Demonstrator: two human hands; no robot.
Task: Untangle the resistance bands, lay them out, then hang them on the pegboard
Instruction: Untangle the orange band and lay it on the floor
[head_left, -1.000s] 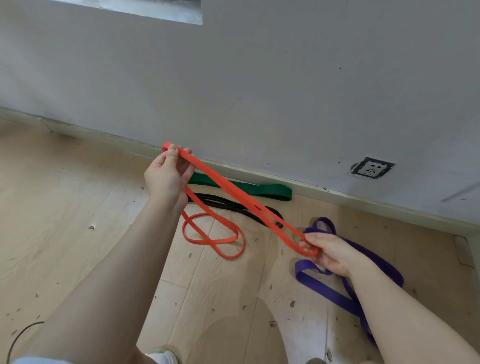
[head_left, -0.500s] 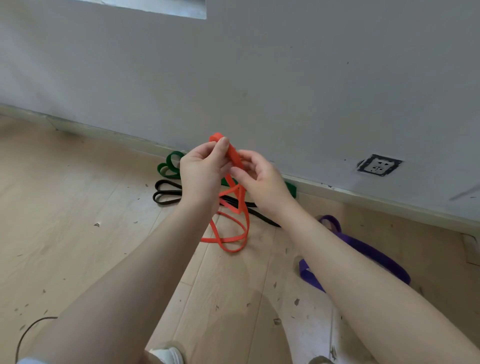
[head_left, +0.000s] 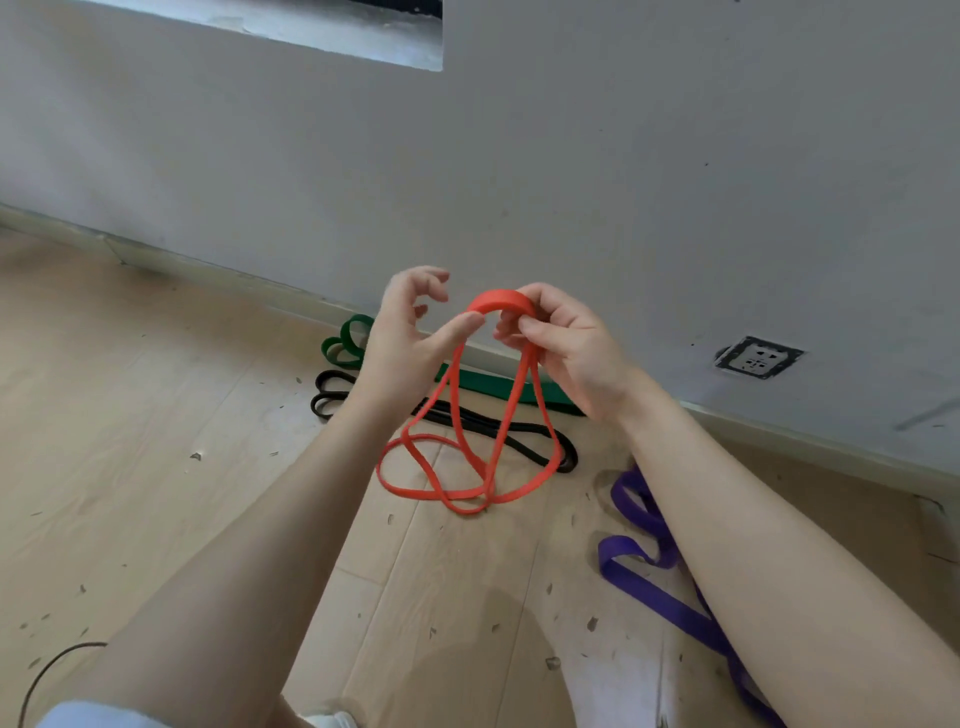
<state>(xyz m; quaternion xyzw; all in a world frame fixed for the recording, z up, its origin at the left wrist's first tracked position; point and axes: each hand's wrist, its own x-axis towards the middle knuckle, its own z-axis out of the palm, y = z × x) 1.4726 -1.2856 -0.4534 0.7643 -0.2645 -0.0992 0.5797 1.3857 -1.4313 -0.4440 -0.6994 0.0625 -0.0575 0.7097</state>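
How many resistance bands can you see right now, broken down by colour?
Orange band, pinched by the right hand: 1
Green band, on the floor by the wall: 1
Black band, on the floor: 1
Purple band, on the floor: 1
Total: 4

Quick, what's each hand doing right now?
Left hand: open, thumb touching the orange band, not gripping.
Right hand: fingers pinching the orange band's top loop.
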